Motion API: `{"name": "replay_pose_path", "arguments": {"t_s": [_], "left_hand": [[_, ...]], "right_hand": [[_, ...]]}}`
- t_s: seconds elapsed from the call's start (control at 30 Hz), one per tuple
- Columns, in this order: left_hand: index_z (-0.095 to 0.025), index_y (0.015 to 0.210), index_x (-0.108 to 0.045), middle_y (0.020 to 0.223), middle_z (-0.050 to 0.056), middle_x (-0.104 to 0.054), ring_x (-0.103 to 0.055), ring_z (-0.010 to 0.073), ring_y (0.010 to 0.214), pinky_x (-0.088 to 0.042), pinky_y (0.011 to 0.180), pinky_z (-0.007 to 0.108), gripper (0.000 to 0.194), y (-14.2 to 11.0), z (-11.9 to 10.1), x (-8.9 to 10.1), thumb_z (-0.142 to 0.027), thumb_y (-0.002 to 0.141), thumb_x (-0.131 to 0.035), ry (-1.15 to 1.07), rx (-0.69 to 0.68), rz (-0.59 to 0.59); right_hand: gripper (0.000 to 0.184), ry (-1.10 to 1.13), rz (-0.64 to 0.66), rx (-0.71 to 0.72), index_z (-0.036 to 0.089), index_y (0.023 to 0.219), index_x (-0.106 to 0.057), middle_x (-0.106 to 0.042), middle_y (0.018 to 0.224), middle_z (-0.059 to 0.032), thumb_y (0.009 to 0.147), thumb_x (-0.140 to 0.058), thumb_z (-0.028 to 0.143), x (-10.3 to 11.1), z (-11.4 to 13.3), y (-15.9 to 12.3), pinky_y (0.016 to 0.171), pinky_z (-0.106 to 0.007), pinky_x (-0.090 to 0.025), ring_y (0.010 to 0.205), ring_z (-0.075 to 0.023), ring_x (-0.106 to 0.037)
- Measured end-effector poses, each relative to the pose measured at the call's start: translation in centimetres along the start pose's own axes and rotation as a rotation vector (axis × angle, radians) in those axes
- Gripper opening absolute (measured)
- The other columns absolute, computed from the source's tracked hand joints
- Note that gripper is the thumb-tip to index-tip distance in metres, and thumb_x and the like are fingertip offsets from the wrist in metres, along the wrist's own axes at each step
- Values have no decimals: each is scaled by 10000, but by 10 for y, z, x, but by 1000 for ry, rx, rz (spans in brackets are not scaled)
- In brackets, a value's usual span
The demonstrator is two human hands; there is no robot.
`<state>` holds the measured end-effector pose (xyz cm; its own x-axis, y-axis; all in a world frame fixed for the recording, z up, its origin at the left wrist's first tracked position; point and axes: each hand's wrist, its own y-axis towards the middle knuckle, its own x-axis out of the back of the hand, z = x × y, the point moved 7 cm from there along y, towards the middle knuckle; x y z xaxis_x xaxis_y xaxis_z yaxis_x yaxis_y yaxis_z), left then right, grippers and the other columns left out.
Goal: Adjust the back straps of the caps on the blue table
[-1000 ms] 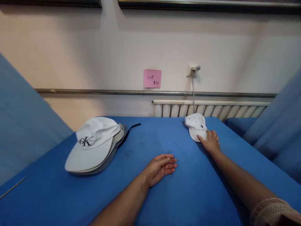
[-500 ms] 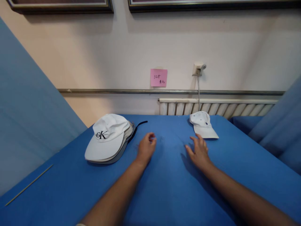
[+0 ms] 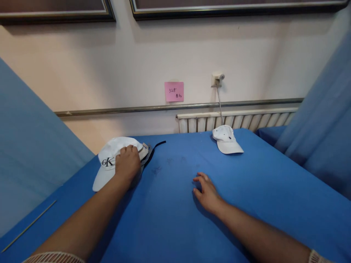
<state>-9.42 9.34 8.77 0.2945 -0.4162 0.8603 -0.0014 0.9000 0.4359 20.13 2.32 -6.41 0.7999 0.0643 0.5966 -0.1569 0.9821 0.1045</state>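
At the left, a white cap (image 3: 117,143) with dark letters on its front tops a stack of caps. My left hand (image 3: 127,160) lies on the right side of its crown, fingers bent against the fabric and thumb hidden. Beneath it show parts of a beige cap (image 3: 143,153) and a grey cap (image 3: 148,156) with a black strap (image 3: 157,144). Over the middle of the blue table (image 3: 170,212), my right hand (image 3: 207,193) is open and holds nothing. Farther back and to its right sits another white cap (image 3: 226,139) with a small dark emblem.
A thin stick (image 3: 29,226) lies along the table's left side. Blue curtains (image 3: 323,109) hang at both sides. Behind the table are a radiator (image 3: 238,119), a metal rail (image 3: 137,109), a plugged-in socket (image 3: 217,80) and a pink note (image 3: 174,91) on the wall.
My left hand has moved left from the bare table onto the lettered white cap. My right hand has drawn back from near the far cap towards me. The view has shifted slightly.
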Motion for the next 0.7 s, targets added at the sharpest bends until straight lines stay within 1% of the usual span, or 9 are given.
{"name": "replay_pose_path", "arguments": {"t_s": [0.1,0.23,0.33,0.4,0.5,0.57,0.63,0.7], "left_hand": [[-69,1102,-600,1130,244,-615,-537,381,1058,-479,786,452,328,9,2,3,-92,906,-339,10,-38,14],[-82,1028,-604,1048,215,-621,-567,332,951,-489,785,411,247,17,8,9,-91,886,-403,25,-104,19],[-108,962,-594,969,167,-611,-563,300,899,-502,760,380,192,19,15,19,-98,895,-415,40,-150,7],[-125,923,-584,935,134,-593,-550,287,905,-509,761,366,154,21,20,30,-107,896,-433,47,-173,-19],[-119,907,-587,934,122,-574,-524,294,968,-514,812,391,130,31,32,52,-112,897,-457,43,-181,-100],[-97,947,-607,972,135,-578,-502,312,1028,-508,855,435,185,42,40,70,-119,931,-424,31,-156,-183],[-71,1044,-623,1042,148,-585,-475,318,1088,-486,910,475,250,55,46,88,-108,950,-394,13,-112,-287],[-66,1173,-614,1150,152,-585,-460,307,1132,-458,967,485,308,63,47,107,-100,945,-410,-23,-71,-409]], "right_hand": [[359,-17,25,27,137,1198,-629,-454,1493,-166,841,-601,117,6,-2,-1,1183,-384,-333,1407,-254,-445],[329,-19,64,51,140,1184,-635,-466,1491,-166,856,-606,134,10,-2,-1,1181,-390,-338,1404,-256,-451],[327,-32,88,60,127,1185,-641,-468,1489,-179,860,-608,141,11,2,0,1176,-400,-345,1404,-269,-448],[323,-43,98,76,125,1180,-648,-469,1489,-181,860,-609,141,12,6,1,1175,-404,-345,1407,-275,-443],[316,-38,94,95,136,1165,-654,-482,1477,-176,851,-618,138,13,6,1,1169,-408,-354,1399,-275,-452],[309,-17,82,101,148,1155,-654,-491,1469,-170,847,-624,141,14,1,2,1167,-410,-359,1391,-272,-462],[301,20,59,107,159,1142,-652,-508,1450,-163,842,-629,143,13,-5,4,1165,-413,-363,1377,-269,-479],[304,78,18,112,164,1137,-644,-537,1412,-160,834,-632,144,12,-11,8,1138,-418,-397,1346,-268,-508]]}}
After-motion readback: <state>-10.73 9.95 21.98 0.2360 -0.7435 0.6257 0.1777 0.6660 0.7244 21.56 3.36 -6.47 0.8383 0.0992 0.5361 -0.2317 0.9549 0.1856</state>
